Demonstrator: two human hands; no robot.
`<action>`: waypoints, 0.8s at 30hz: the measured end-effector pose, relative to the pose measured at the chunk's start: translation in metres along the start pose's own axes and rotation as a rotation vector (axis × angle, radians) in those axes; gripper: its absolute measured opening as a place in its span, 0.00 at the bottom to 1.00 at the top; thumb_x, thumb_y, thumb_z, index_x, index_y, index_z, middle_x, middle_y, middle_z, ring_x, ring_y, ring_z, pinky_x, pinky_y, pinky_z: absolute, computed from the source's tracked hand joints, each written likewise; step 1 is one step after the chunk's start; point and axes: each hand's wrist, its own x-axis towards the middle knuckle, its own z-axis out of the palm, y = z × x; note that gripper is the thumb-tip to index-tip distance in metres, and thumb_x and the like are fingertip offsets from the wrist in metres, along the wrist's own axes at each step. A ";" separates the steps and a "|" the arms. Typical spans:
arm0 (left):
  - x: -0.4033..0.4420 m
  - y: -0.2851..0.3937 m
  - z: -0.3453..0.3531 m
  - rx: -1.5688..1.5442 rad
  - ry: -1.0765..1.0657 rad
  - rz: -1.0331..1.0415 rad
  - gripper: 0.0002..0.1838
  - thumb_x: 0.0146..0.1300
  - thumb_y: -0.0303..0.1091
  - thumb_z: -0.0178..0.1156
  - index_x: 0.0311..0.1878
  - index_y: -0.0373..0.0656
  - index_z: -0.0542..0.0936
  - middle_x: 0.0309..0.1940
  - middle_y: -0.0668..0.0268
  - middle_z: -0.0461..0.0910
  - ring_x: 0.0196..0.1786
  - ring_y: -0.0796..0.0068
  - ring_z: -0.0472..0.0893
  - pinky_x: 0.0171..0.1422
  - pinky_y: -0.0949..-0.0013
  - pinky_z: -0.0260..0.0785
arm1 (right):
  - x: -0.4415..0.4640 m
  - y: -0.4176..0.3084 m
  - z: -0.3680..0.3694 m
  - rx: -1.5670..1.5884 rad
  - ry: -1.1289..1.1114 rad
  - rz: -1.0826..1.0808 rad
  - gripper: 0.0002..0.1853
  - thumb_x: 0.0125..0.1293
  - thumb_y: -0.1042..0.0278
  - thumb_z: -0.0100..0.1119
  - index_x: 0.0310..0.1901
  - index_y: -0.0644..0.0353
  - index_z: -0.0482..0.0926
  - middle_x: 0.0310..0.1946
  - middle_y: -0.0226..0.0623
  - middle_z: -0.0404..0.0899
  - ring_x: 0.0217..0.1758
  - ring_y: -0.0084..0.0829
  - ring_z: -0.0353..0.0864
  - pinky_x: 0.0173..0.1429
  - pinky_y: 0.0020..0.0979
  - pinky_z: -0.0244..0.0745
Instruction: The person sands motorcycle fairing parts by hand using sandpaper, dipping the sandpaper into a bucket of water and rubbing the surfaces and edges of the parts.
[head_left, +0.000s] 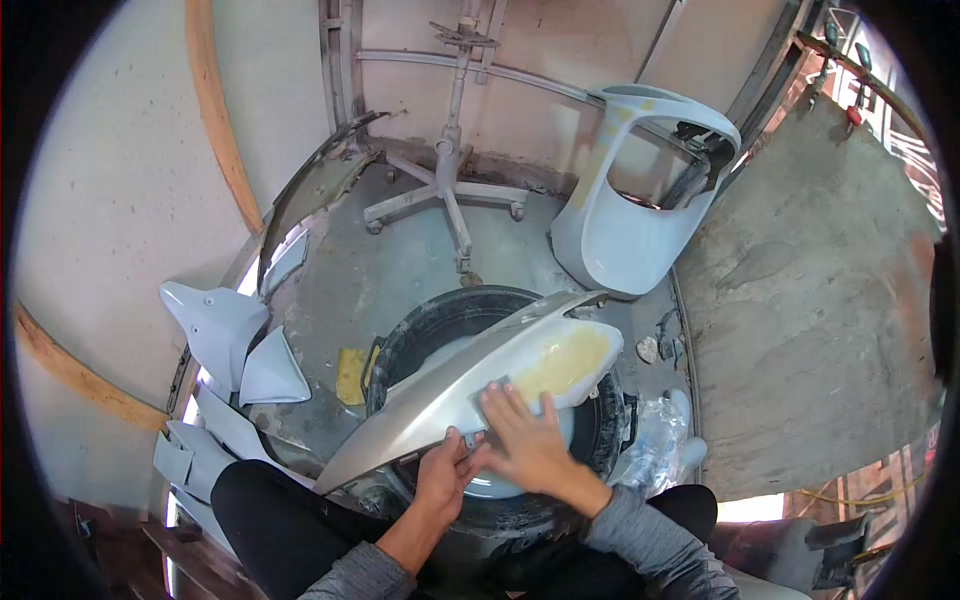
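My left hand (447,475) is at the lower edge of the panel (400,422), fingers drawn in close together; I can't tell whether they clamp it. My right hand (530,440) lies flat on the silver face, fingers stretched out and thumb apart, just below the yellow patch (565,362). A bit of something grey (497,383) shows at those fingertips, too little to name. The panel lies aslant across the tub (392,345), above the pale liquid (492,488). To do this well, I judge, I should press evenly with flat fingers, keep the strokes long, go lightly where the patch meets the silver, and steady the edge with my left so the panel doesn't rock on the rim. Counting outward from me: two hands, one panel with one yellow patch on it, one tub. Beyond them I count one plastic bag (652,440) to the right and one sponge (351,377) to the left; at least four white parts (215,330), overlapping too much to be sure; then one big white shell (625,250) and, farthest, one wheeled stand (445,185).
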 end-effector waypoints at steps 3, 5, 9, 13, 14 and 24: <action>-0.008 -0.002 0.001 0.022 0.000 0.017 0.24 0.78 0.55 0.49 0.63 0.46 0.73 0.60 0.68 0.79 0.63 0.70 0.78 0.63 0.66 0.66 | 0.033 0.062 0.000 0.148 0.219 0.339 0.49 0.66 0.29 0.52 0.76 0.63 0.59 0.79 0.50 0.56 0.83 0.46 0.51 0.76 0.71 0.43; -0.003 0.000 0.001 0.025 -0.017 0.031 0.24 0.79 0.55 0.49 0.63 0.46 0.73 0.59 0.68 0.80 0.63 0.70 0.79 0.62 0.65 0.66 | 0.024 0.036 0.006 0.097 0.213 0.342 0.49 0.67 0.29 0.51 0.76 0.63 0.60 0.79 0.50 0.57 0.83 0.46 0.52 0.76 0.71 0.43; -0.007 0.001 0.001 0.048 0.009 0.014 0.23 0.78 0.55 0.50 0.62 0.46 0.73 0.58 0.67 0.81 0.61 0.71 0.79 0.61 0.65 0.67 | 0.018 0.037 0.003 0.049 0.062 0.026 0.48 0.68 0.31 0.51 0.75 0.67 0.60 0.79 0.51 0.55 0.82 0.49 0.54 0.77 0.68 0.42; -0.005 0.003 0.003 0.011 -0.006 0.038 0.24 0.78 0.55 0.50 0.63 0.46 0.72 0.59 0.66 0.80 0.62 0.70 0.78 0.63 0.63 0.66 | 0.020 0.025 0.001 0.126 0.158 0.194 0.47 0.67 0.35 0.55 0.76 0.64 0.58 0.77 0.51 0.58 0.83 0.48 0.53 0.76 0.69 0.42; -0.005 -0.002 -0.001 -0.008 -0.025 0.037 0.25 0.78 0.54 0.50 0.64 0.45 0.72 0.59 0.65 0.80 0.63 0.69 0.78 0.65 0.62 0.66 | 0.007 0.011 0.004 0.094 0.101 0.085 0.49 0.66 0.34 0.57 0.77 0.64 0.57 0.78 0.51 0.58 0.83 0.48 0.52 0.77 0.69 0.42; -0.002 0.003 0.001 0.017 -0.024 0.022 0.26 0.79 0.55 0.48 0.66 0.45 0.71 0.59 0.67 0.80 0.63 0.70 0.77 0.65 0.65 0.64 | 0.019 0.046 0.014 0.043 0.088 0.080 0.50 0.66 0.33 0.55 0.78 0.62 0.54 0.80 0.49 0.51 0.84 0.47 0.51 0.77 0.69 0.40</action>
